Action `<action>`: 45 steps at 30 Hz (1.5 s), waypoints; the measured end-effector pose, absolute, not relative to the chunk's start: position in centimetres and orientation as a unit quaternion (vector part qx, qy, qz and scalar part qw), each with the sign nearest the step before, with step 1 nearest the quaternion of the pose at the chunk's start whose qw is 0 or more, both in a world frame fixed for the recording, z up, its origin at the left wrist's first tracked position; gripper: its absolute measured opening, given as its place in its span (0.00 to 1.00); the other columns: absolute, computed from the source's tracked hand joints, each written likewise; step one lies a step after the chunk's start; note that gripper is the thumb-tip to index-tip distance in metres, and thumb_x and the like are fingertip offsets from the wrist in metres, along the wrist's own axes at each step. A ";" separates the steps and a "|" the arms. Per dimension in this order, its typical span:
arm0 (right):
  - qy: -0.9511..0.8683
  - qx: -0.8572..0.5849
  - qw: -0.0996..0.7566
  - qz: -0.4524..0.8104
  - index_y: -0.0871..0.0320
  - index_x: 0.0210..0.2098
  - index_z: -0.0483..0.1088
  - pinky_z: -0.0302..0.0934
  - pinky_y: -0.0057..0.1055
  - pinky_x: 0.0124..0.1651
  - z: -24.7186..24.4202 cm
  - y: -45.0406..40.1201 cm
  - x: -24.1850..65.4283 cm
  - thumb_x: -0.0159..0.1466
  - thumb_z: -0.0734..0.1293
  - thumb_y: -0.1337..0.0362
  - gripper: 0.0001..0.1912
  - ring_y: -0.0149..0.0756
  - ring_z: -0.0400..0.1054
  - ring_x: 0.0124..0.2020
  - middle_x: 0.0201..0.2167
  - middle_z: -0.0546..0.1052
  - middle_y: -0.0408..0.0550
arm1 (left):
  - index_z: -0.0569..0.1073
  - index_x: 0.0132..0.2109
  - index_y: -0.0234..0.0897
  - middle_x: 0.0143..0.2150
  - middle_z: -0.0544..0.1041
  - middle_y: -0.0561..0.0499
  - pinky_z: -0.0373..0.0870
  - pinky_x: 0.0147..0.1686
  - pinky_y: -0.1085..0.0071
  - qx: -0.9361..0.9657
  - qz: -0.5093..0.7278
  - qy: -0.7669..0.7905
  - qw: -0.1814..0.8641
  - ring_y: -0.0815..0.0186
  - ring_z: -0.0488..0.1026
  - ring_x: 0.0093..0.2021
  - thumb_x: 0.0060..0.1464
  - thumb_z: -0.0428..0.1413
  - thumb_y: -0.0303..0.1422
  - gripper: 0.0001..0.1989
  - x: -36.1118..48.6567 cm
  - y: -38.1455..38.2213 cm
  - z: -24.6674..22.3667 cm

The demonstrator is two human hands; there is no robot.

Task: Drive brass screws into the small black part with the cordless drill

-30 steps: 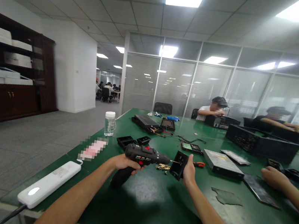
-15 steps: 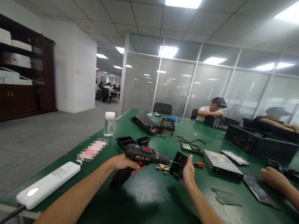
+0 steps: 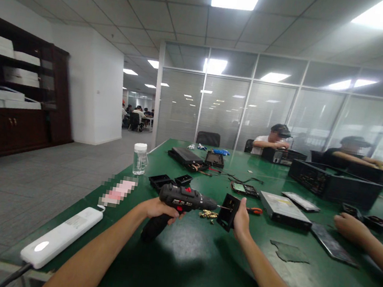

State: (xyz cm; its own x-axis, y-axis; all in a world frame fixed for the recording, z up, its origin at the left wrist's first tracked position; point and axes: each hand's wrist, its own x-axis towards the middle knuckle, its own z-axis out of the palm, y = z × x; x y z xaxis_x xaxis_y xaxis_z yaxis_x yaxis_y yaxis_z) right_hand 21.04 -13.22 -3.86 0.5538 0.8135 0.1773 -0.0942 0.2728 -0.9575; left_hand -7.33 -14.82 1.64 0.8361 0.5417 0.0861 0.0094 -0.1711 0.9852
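Observation:
My left hand [image 3: 162,210] is wrapped round the grip of a black power drill [image 3: 181,197], which points to the right. The drill's bit reaches into the open side of a small black plastic box [image 3: 227,212]. That box is held upright by my right hand [image 3: 242,219], closed on its right edge. Below the bit, a pile of brass-coloured pieces [image 3: 208,214] lies on the green table [image 3: 170,276]. An orange-handled tool [image 3: 256,211] lies just behind my right hand. More black boxes [image 3: 159,181] stand behind the drill.
At the left are a white power strip [image 3: 64,235] and a clear bottle [image 3: 140,159]. A silver drive [image 3: 285,211] and a computer case [image 3: 334,184] stand to the right, near another person's hand [image 3: 350,228]. Two people sit across the table.

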 end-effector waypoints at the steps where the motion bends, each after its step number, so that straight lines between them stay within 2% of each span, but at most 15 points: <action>1: -0.350 -0.513 0.717 0.316 0.60 0.31 0.67 0.56 0.29 0.31 -3.9 -13.2 21.1 0.48 0.51 0.40 0.31 0.35 0.63 0.28 0.22 0.69 0.43 | 0.67 0.38 0.27 0.33 0.67 0.46 0.61 0.23 0.75 0.735 0.216 0.186 0.615 0.74 0.62 0.22 0.41 0.54 0.32 0.16 -7.3 -14.8 1.6; 12: -0.348 -0.510 0.716 0.327 0.59 0.28 0.66 0.56 0.28 0.31 -3.6 -13.3 21.0 0.48 0.52 0.40 0.29 0.36 0.63 0.29 0.22 0.70 0.43 | 0.67 0.37 0.26 0.27 0.67 0.48 0.60 0.24 0.75 0.739 0.207 0.183 0.614 0.72 0.62 0.22 0.42 0.53 0.32 0.14 -7.4 -14.6 1.4; 35: -0.337 -0.509 0.720 0.331 0.60 0.29 0.67 0.56 0.28 0.31 -3.6 -13.3 21.0 0.48 0.53 0.40 0.30 0.35 0.63 0.29 0.22 0.69 0.43 | 0.67 0.38 0.26 0.32 0.67 0.46 0.61 0.23 0.75 0.725 0.219 0.179 0.628 0.74 0.62 0.22 0.41 0.54 0.30 0.15 -7.4 -14.5 1.2; 45: -0.331 -0.512 0.715 0.342 0.60 0.29 0.67 0.56 0.28 0.29 -3.3 -13.7 20.8 0.47 0.53 0.40 0.30 0.33 0.62 0.24 0.20 0.68 0.42 | 0.67 0.38 0.26 0.33 0.66 0.46 0.61 0.23 0.75 0.725 0.210 0.175 0.632 0.74 0.62 0.22 0.41 0.54 0.30 0.15 -7.3 -14.7 1.5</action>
State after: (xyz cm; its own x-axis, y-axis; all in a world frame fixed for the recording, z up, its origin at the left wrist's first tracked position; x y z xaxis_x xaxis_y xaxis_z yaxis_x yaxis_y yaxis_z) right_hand 20.82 -13.66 -3.35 0.5463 0.8285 0.1230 -0.1506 0.2417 -0.9586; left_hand -7.27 -14.69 1.48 0.8506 0.5193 0.0824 -0.0102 -0.1402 0.9901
